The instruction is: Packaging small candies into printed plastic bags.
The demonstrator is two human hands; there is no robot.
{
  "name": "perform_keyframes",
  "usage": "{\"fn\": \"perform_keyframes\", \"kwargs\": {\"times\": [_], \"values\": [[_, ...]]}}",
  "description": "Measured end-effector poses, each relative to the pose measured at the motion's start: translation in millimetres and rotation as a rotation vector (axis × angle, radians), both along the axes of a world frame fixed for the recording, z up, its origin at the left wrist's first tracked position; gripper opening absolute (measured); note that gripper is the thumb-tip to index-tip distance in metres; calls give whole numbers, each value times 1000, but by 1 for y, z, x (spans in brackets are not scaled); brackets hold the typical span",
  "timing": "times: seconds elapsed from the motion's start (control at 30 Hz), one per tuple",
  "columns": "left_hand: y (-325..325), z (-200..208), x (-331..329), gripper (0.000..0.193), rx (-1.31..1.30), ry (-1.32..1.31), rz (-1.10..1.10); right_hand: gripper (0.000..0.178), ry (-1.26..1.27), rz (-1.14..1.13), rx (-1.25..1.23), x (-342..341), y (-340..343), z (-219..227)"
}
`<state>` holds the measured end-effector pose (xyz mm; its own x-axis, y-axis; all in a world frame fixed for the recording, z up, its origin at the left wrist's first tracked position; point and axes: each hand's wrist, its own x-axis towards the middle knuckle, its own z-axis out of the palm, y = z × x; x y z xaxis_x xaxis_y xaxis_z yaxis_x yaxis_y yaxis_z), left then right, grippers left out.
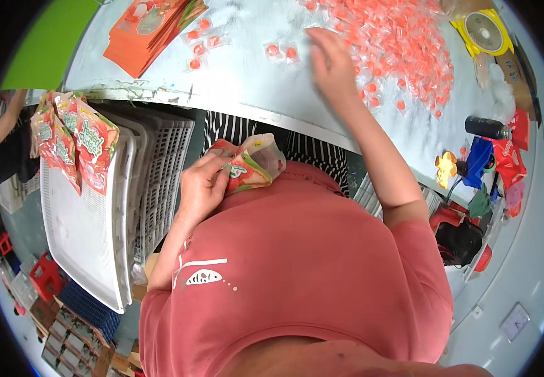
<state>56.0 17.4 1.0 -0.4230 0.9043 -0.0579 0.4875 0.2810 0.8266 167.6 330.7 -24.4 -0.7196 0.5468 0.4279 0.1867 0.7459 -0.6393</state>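
Observation:
My left hand [203, 185] grips a red and green candy pouch [253, 171] by its side, close to my belly. The pouch's mouth gapes and its pale inner lining shows. Over the white table [240, 81], my right hand [333, 66] is stretched out with fingers apart, and nothing shows in it. Just left of its fingertips lie two wrapped red candies [282, 53]. Beyond it spreads a big pile of the same clear-wrapped candies [397, 47]. A few more wrapped candies [204, 43] are scattered farther left.
A stack of flat orange-red pouches [149, 31] lies at the far left. Filled pouches [77, 138] rest on upright white plastic trays [83, 220] beside me. A yellow fan [482, 30], a black bottle [488, 128] and a blue tool-like object [478, 162] line the right side.

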Motion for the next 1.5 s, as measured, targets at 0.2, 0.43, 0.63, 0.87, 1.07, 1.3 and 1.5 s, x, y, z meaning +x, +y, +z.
{"fn": "perform_keyframes", "kwargs": {"times": [0.2, 0.43, 0.63, 0.87, 1.07, 1.3, 1.5], "values": [[7, -1, -2, 15, 3, 120, -76, 31, -97, -170, 259, 17, 47, -21], [1, -2, 4, 16, -7, 70, -23, 29, -40, -75, 142, 9, 18, 2], [5, -5, 9, 13, -20, 182, -26, 21, -76, -201, 51, 77, 44, -18], [12, -2, 8, 11, -48, 191, -80, 22, -175, -200, 265, 75, 29, 8], [8, -4, 13, 12, -52, 196, -49, 25, -312, -71, 244, 74, -6, 9], [9, -4, 10, 12, -49, 214, -76, 28, -264, -50, 355, 27, -21, -13], [4, -7, 11, 11, -68, 231, -59, 39, -15, -183, 102, 15, -7, -19]]}}
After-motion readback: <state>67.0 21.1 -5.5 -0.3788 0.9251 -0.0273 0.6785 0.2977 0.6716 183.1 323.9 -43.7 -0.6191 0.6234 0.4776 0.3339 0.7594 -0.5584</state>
